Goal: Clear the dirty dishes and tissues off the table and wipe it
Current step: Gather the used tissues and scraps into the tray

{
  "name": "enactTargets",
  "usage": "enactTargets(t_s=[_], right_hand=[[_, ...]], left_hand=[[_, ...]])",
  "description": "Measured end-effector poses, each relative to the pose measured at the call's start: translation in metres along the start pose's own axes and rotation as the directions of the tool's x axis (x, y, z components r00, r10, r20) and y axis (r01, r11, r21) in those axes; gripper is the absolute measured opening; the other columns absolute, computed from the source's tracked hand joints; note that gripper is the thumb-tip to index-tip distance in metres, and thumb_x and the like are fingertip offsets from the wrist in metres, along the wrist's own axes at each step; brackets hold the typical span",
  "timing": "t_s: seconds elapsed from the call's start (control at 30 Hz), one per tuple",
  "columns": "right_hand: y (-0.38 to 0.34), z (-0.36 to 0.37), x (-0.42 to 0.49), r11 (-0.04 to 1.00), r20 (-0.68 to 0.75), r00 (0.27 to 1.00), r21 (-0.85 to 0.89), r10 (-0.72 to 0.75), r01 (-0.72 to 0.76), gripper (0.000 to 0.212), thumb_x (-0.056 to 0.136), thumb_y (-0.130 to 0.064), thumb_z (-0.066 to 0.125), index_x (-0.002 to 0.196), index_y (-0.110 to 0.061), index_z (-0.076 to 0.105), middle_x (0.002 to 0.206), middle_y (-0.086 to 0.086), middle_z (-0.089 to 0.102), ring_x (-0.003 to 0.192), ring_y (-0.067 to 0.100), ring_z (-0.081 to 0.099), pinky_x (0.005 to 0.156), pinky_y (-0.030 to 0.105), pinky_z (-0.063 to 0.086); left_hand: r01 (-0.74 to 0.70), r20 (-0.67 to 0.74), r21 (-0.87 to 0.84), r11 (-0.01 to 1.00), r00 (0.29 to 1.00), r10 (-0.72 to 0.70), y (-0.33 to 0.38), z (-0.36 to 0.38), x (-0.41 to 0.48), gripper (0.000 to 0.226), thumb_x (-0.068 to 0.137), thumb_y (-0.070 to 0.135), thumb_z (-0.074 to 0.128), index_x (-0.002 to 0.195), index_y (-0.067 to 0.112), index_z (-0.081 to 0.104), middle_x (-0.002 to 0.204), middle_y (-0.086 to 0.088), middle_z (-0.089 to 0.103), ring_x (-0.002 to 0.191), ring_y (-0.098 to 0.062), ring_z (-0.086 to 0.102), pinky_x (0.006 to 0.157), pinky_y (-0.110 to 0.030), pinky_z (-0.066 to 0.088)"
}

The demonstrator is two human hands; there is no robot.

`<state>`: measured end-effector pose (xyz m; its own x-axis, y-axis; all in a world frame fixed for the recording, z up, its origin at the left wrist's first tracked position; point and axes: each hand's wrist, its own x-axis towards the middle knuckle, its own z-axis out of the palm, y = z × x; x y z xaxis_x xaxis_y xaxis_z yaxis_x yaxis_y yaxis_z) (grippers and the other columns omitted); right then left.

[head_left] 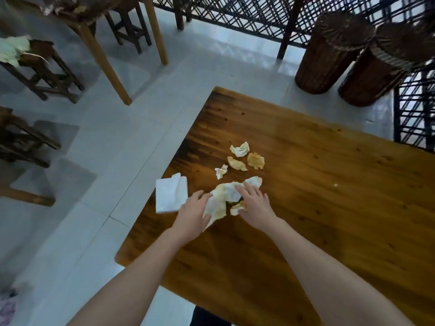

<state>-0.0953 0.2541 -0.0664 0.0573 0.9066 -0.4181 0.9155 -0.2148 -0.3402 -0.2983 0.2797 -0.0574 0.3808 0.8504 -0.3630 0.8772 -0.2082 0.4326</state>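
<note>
Four crumpled tissues (240, 158) lie just beyond the big tissue (223, 198) that both hands, left (191, 214) and right (255, 205), press on with spread fingers.

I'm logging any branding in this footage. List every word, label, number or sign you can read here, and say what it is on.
None can be read.
The white tissue pack at the table's edge shows a plain face, no print visible.
The stained tissues under the left hand and right hand carry only stains.
The woven stools and lattice screen bear no signs.
</note>
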Motion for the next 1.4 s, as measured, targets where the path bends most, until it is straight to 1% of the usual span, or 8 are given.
enactTargets(t_s=[0.13, 0.23, 0.37, 0.43, 0.53, 0.8, 1.0, 1.4], right_hand=[[-0.001, 0.010, 0.016, 0.999, 0.057, 0.998, -0.027, 0.042, -0.040, 0.072, 0.091, -0.022, 0.060, 0.146, -0.041, 0.017, 0.160, -0.002, -0.004, 0.147, 0.031, -0.006, 0.111, 0.063, 0.007], [-0.001, 0.014, 0.020, 0.998, 0.022, 0.998, -0.016, 0.062, -0.061, 0.059, 0.091, -0.020, 0.060, 0.138, -0.041, 0.030, 0.157, 0.000, 0.010, 0.145, 0.034, 0.007, 0.109, 0.064, 0.018], [0.001, 0.014, 0.017, 0.997, -0.147, 0.987, -0.031, 0.062, -0.068, 0.042, 0.087, -0.010, 0.062, 0.121, -0.031, 0.048, 0.129, 0.002, 0.040, 0.116, 0.023, 0.043, 0.088, 0.038, 0.049], [0.004, 0.014, 0.013, 0.996, -0.152, 0.984, -0.012, 0.091, -0.094, 0.037, 0.085, -0.004, 0.061, 0.112, -0.028, 0.051, 0.122, 0.002, 0.043, 0.104, 0.019, 0.044, 0.075, 0.028, 0.046], [0.010, 0.012, 0.006, 0.987, -0.141, 0.977, 0.056, 0.158, -0.152, 0.036, 0.083, 0.004, 0.059, 0.103, -0.026, 0.051, 0.119, 0.001, 0.043, 0.104, 0.018, 0.045, 0.066, 0.023, 0.039], [0.031, -0.018, -0.017, 0.964, -0.300, 0.919, 0.147, 0.255, -0.219, 0.028, 0.087, 0.004, 0.053, 0.102, -0.019, 0.056, 0.109, 0.000, 0.047, 0.097, 0.013, 0.046, 0.071, 0.022, 0.048], [0.048, -0.036, -0.030, 0.939, -0.333, 0.880, 0.176, 0.339, -0.296, 0.029, 0.091, -0.002, 0.054, 0.114, -0.020, 0.057, 0.123, 0.000, 0.046, 0.106, 0.012, 0.046, 0.078, 0.019, 0.048], [0.074, -0.027, -0.047, 0.933, -0.366, 0.862, 0.222, 0.349, -0.284, 0.024, 0.091, 0.001, 0.050, 0.105, -0.017, 0.058, 0.111, 0.000, 0.047, 0.094, 0.009, 0.042, 0.068, 0.019, 0.046]], left_hand=[[-0.079, 0.007, -0.016, 0.997, 0.997, 0.080, -0.007, 0.002, 0.015, 0.057, 0.092, 0.035, 0.062, 0.144, 0.034, 0.037, 0.154, 0.004, 0.031, 0.137, -0.019, 0.038, 0.111, -0.035, 0.034], [-0.126, -0.001, -0.012, 0.992, 0.992, 0.126, -0.009, 0.001, 0.025, 0.057, 0.093, 0.034, 0.061, 0.144, 0.033, 0.037, 0.154, 0.004, 0.031, 0.137, -0.019, 0.038, 0.111, -0.032, 0.032], [-0.160, 0.028, -0.008, 0.987, 0.987, 0.160, -0.012, -0.003, 0.034, 0.056, 0.094, 0.033, 0.059, 0.145, 0.030, 0.036, 0.155, 0.003, 0.030, 0.138, -0.019, 0.037, 0.111, -0.031, 0.032], [-0.180, 0.052, -0.002, 0.984, 0.982, 0.180, -0.013, -0.005, 0.037, 0.056, 0.094, 0.034, 0.059, 0.145, 0.030, 0.036, 0.155, 0.003, 0.029, 0.138, -0.019, 0.036, 0.111, -0.032, 0.032], [-0.203, 0.112, 0.003, 0.979, 0.973, 0.201, -0.014, -0.004, 0.039, 0.063, 0.090, 0.035, 0.065, 0.145, 0.031, 0.035, 0.156, 0.004, 0.027, 0.140, -0.019, 0.033, 0.112, -0.034, 0.032], [-0.261, 0.240, 0.063, 0.963, 0.941, 0.239, 0.002, 0.011, 0.043, 0.088, 0.076, 0.055, 0.072, 0.147, 0.039, 0.022, 0.157, 0.003, 0.019, 0.142, -0.022, 0.025, 0.114, -0.040, 0.027], [-0.272, 0.200, 0.174, 0.946, 0.951, 0.237, 0.020, 0.012, 0.057, 0.112, 0.076, 0.056, 0.072, 0.150, 0.041, -0.010, 0.161, 0.001, -0.015, 0.147, -0.026, -0.016, 0.116, -0.051, -0.002], [-0.305, 0.285, 0.325, 0.895, 0.934, 0.215, 0.047, -0.009, 0.115, 0.118, 0.076, 0.044, 0.078, 0.150, 0.039, -0.014, 0.158, -0.005, -0.026, 0.145, -0.030, -0.024, 0.115, -0.056, -0.004]])
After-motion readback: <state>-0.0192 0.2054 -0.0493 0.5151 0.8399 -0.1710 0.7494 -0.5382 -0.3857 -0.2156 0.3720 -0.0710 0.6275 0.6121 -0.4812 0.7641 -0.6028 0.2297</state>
